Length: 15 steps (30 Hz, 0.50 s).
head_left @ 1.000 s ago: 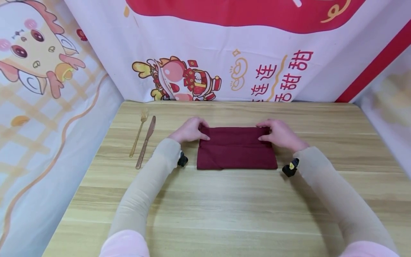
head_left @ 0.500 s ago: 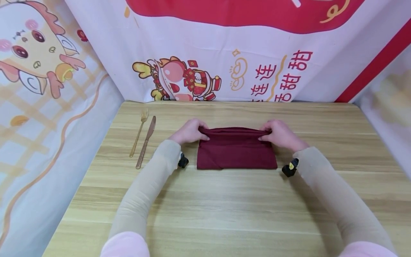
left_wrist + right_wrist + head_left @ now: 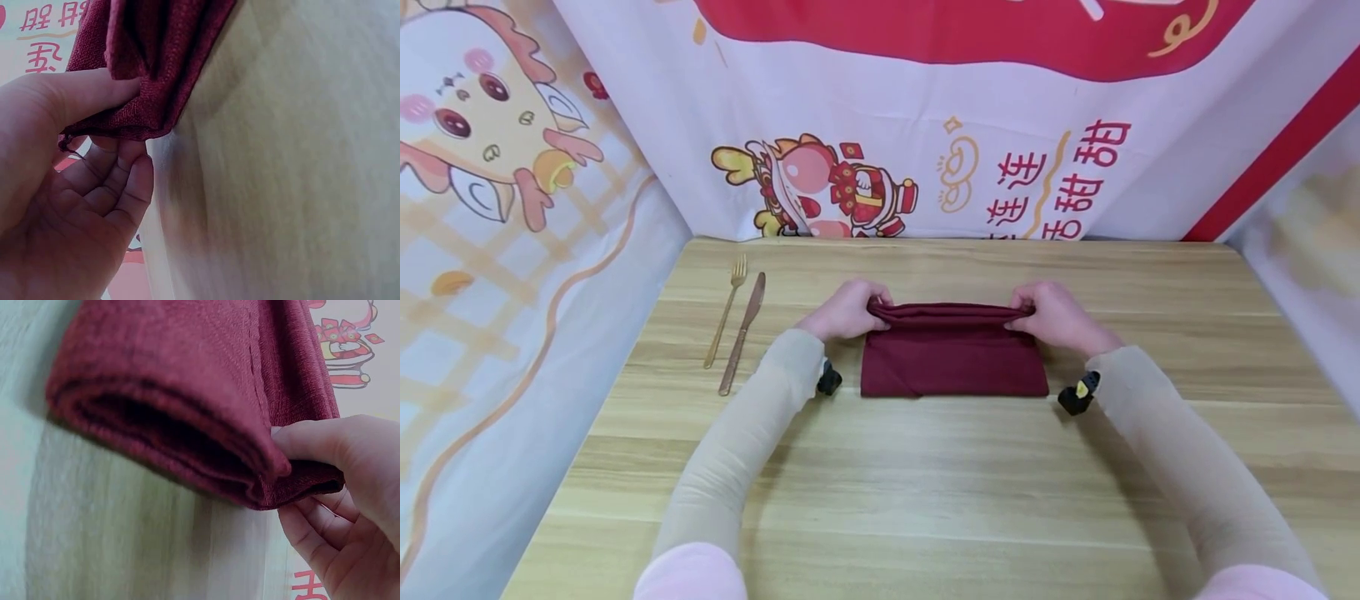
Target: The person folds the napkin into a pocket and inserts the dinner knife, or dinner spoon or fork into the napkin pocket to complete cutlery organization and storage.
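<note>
A dark red cloth napkin (image 3: 953,365), folded into a wide rectangle, lies on the wooden table. Its far edge is raised and bent toward the person. My left hand (image 3: 852,309) pinches the far left corner, thumb on the near side and fingers behind. At the far right corner, my right hand (image 3: 1056,317) pinches the cloth the same way. The left wrist view shows the layered cloth (image 3: 156,81) between thumb and fingers. In the right wrist view, the near fold of the napkin (image 3: 162,394) forms an open loop beside the pinched edge.
A gold fork (image 3: 727,312) and a copper-toned knife (image 3: 743,333) lie side by side on the table (image 3: 925,492), left of the left hand. Printed fabric (image 3: 850,100) hangs along the table's back edge, and another patterned cloth (image 3: 602,333) covers the left side.
The napkin's far edge has been lifted and bent toward the person, opening a raised fold between the hands. Both hands have shifted very slightly and keep their pinch.
</note>
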Available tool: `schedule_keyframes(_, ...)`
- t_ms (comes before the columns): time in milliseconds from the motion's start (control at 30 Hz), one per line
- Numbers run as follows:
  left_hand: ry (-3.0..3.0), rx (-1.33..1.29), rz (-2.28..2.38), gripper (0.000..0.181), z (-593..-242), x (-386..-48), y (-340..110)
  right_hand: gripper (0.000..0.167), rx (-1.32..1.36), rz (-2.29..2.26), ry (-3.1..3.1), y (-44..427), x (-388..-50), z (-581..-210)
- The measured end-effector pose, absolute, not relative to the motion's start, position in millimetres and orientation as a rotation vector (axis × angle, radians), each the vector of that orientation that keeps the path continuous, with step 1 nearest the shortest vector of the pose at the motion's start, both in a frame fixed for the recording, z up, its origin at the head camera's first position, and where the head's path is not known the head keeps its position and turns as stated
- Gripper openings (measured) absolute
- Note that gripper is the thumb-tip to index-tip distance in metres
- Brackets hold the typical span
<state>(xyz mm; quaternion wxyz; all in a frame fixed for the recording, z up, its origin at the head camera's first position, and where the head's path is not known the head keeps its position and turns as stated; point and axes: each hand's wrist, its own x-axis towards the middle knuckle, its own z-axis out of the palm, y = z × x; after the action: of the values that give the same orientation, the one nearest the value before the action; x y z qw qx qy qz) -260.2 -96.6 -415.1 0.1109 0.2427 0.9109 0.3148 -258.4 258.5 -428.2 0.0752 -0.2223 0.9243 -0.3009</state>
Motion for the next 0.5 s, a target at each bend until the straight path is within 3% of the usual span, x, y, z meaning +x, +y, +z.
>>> schedule_keyframes(500, 2.702, 0.665, 1.029, 0.006, -393.3, -252.9, -104.6, 0.017, -0.699, -0.971, 2.790, 262.1, -250.0, -402.8)
